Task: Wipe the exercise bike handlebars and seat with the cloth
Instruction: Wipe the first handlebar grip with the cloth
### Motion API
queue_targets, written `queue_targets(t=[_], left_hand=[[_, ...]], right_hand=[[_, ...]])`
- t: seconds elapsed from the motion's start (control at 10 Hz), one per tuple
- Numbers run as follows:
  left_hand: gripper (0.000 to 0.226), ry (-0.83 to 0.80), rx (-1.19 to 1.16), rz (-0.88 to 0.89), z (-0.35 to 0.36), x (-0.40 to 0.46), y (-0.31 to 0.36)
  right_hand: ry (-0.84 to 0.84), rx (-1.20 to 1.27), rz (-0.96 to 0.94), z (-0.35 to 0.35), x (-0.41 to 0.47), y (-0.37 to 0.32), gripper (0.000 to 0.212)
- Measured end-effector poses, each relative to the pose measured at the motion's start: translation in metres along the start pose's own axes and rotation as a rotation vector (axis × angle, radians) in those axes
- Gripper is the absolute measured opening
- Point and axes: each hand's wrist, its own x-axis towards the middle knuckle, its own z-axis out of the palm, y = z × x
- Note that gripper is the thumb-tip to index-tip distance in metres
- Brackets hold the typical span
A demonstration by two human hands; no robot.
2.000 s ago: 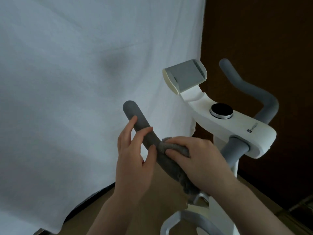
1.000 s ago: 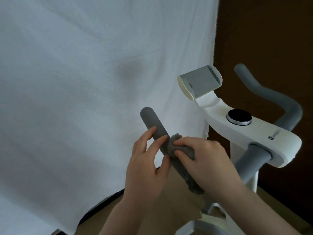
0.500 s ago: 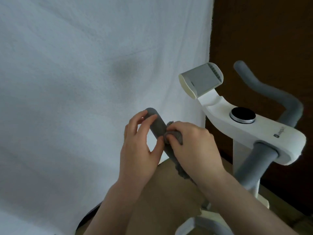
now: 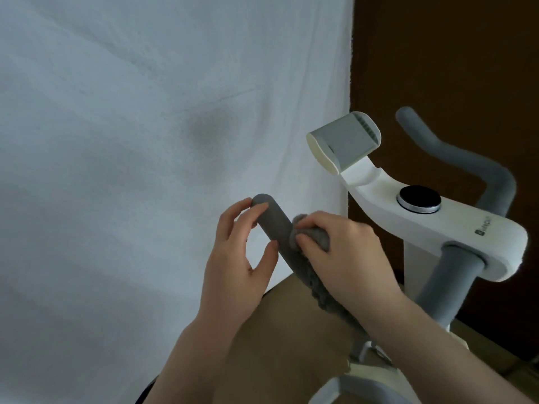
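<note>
Head view. The left bar (image 4: 272,225), a grey foam-covered handlebar, rises from lower right to upper left in front of a white sheet (image 4: 145,170) and serves as the landmark here. The left hand (image 4: 236,266) sits just left of the bar near its rounded tip: the fingers (image 4: 258,209) curl loosely over the tip and the thumb (image 4: 267,255) touches the bar's near side lower down, so the hand is half open, cupping the bar rather than clamping it. The right hand (image 4: 347,258) lies on the bar just below the left hand, fingers folded down onto a grey cloth (image 4: 309,236). The cloth is bunched under those fingers and pressed against the bar, and a strip of it trails down along the bar beneath the wrist. Right of the bar stands the bike's white console (image 4: 455,225), with a round black knob (image 4: 419,198) on top and a grey holder (image 4: 344,142) tilted up at its far end. The right bar (image 4: 455,153) curves up beyond the console, well apart from both hands. Below the bar lies a brown floor (image 4: 291,345). The seat is out of frame.
</note>
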Motion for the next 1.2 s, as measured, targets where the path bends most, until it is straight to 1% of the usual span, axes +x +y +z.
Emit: queue_targets(t=[0.1, 0.2, 0.3, 0.4, 0.5, 0.6, 0.7, 0.8, 0.9, 1.0, 1.2], left_hand=[[0.047, 0.041, -0.025, -0.011, 0.003, 0.001, 0.000], [0.049, 0.000, 0.015, 0.014, -0.003, 0.003, -0.005], [0.046, -0.005, 0.022, 0.031, -0.005, 0.011, -0.009], [0.044, -0.002, -0.027, 0.011, -0.005, 0.013, -0.009], [0.047, -0.045, 0.002, 0.031, -0.009, 0.010, -0.012], [0.051, -0.064, 0.045, 0.040, -0.010, 0.010, -0.014], [0.053, -0.061, 0.062, 0.026, -0.010, 0.008, -0.013], [0.055, -0.062, 0.030, -0.003, -0.011, 0.002, -0.011], [0.056, -0.052, 0.021, -0.010, -0.010, -0.003, -0.011], [0.053, -0.050, 0.033, -0.042, -0.009, -0.001, -0.009], [0.056, -0.097, 0.083, -0.044, -0.019, -0.003, -0.007]], right_hand=[[0.031, 0.035, 0.000, 0.013, 0.019, -0.016, 0.020], [-0.012, 0.051, 0.070, -0.002, 0.002, -0.011, 0.014], [0.020, 0.029, 0.086, -0.004, 0.002, -0.016, 0.011], [0.043, -0.037, 0.017, 0.012, 0.026, -0.027, 0.015], [0.021, 0.048, 0.034, 0.001, 0.015, -0.021, 0.012], [0.042, 0.022, 0.030, -0.002, 0.008, -0.026, 0.009], [0.171, -0.077, -0.058, 0.015, 0.025, -0.036, 0.008], [0.073, -0.004, -0.049, 0.007, 0.008, -0.030, 0.009], [0.045, 0.034, -0.022, -0.001, 0.000, -0.030, 0.011], [0.111, 0.079, -0.052, 0.013, 0.030, -0.042, 0.028], [0.039, 0.079, -0.103, 0.001, 0.027, -0.033, 0.013]])
